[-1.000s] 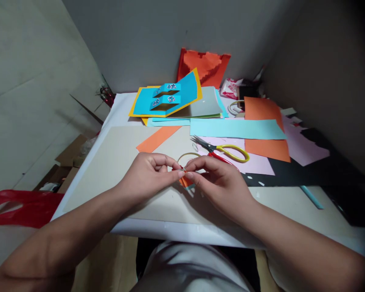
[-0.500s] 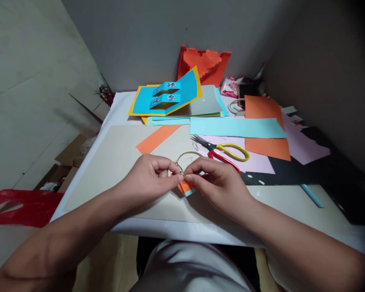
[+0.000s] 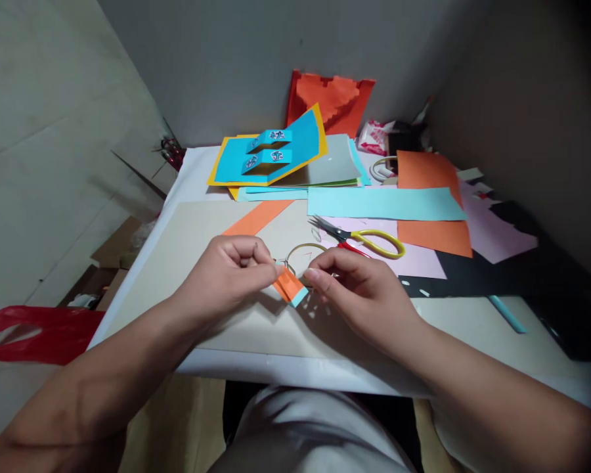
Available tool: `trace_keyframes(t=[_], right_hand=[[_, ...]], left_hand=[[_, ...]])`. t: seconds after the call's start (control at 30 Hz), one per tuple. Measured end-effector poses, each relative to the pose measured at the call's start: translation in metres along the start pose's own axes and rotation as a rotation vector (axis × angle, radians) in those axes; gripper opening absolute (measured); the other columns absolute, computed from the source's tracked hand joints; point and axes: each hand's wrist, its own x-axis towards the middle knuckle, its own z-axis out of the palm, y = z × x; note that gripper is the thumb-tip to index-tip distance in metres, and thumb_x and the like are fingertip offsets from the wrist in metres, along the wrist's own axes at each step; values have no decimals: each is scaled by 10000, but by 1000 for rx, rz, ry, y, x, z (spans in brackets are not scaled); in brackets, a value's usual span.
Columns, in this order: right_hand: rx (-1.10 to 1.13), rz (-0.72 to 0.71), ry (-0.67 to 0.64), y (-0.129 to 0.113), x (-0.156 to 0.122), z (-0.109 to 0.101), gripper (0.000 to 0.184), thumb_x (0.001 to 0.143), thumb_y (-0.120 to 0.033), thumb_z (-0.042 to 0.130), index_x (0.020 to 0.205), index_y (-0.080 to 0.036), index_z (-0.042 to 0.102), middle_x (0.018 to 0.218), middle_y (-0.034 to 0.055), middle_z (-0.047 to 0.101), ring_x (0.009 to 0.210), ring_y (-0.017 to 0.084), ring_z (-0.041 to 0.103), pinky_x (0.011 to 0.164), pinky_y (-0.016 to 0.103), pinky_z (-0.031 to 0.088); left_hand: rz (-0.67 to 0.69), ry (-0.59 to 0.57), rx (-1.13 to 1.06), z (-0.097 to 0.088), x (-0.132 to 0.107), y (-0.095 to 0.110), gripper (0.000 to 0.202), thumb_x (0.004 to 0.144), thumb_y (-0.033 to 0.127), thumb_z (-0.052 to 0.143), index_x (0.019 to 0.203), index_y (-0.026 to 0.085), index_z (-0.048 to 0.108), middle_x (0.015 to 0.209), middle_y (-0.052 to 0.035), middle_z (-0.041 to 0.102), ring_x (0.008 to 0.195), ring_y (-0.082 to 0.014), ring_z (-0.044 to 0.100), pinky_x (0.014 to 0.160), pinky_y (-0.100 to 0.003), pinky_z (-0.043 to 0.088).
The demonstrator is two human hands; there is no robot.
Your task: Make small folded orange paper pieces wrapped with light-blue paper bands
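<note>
My left hand [image 3: 229, 272] pinches a small folded piece of orange and light blue paper [image 3: 290, 287] between thumb and forefinger, above the beige board. Just right of the paper, my right hand [image 3: 367, 289] is closed in a pinch, apart from it. Whatever those right fingertips hold, if anything, is too small to make out. Behind both hands lies a thin ring [image 3: 303, 246], partly hidden. Scissors [image 3: 342, 234] with one yellow and one red handle rest beyond my right hand, which covers part of the red handle.
A blue and yellow pop-up card [image 3: 300, 148] lies on stacked paper at the back. An orange strip [image 3: 261, 218], a light blue strip [image 3: 384, 203] and an orange sheet [image 3: 426, 172] lie around the beige board [image 3: 177, 263]. Small white scraps dot the black sheet [image 3: 473, 279].
My hands have moved apart. The left one has carried the folded paper slightly left and up, and the right fingers have come off it.
</note>
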Motion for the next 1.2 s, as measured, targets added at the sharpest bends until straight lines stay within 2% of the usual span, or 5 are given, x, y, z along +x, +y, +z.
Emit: trace_keyframes(t=[0.23, 0.57, 0.73, 0.93, 1.2], right_hand=[[302, 286, -135, 6, 1, 2, 293, 816, -443, 725, 735, -174, 641, 617, -31, 568, 558, 91, 491, 539, 231, 409], [763, 421, -22, 6, 2, 5, 208, 665, -318, 873, 705, -181, 722, 682, -27, 605, 605, 75, 481, 599, 239, 391], [789, 431, 5, 11, 4, 4, 163, 720, -308, 841, 730, -181, 738, 726, -17, 594, 666, 91, 480, 656, 261, 373], [704, 295, 127, 10, 4, 3, 90, 748, -236, 809, 705, -191, 743, 787, -12, 620, 689, 95, 519, 664, 260, 381], [666, 276, 181, 9, 5, 6, 146, 768, -227, 784, 652, -188, 706, 679, -20, 620, 678, 99, 536, 677, 256, 397]], left_hand=[[127, 189, -134, 5, -1, -6, 240, 743, 135, 678, 541, 160, 552, 528, 58, 490, 511, -61, 393, 494, -201, 302], [296, 307, -18, 11, -5, -17, 237, 792, 205, 709, 587, 173, 595, 540, 46, 490, 516, -74, 380, 495, -212, 318], [220, 207, -88, 12, -3, -17, 208, 789, 241, 727, 605, 176, 655, 542, 35, 536, 509, -75, 417, 477, -205, 321], [71, 102, -128, 16, -2, -11, 199, 770, 384, 770, 862, 211, 800, 706, -25, 686, 679, -146, 585, 580, -236, 439], [-55, 109, -103, 14, -1, -8, 363, 727, 429, 802, 1018, 213, 778, 499, 74, 327, 476, -65, 289, 460, -223, 236]])
